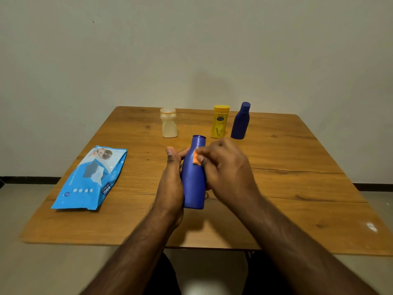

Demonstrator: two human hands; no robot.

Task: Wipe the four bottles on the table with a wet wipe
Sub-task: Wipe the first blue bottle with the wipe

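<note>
My left hand grips a dark blue bottle from its left side and holds it upright, tilted slightly, above the middle of the wooden table. My right hand is curled against the bottle's shoulder, its fingertips pinching a small pale wad, apparently the wet wipe, just above an orange patch. At the back stand three more bottles: a cream one, a yellow one and a second dark blue one.
A blue pack of wet wipes lies flat on the table's left side with its flap open. The table's near edge runs just below my forearms. A plain wall stands behind the table.
</note>
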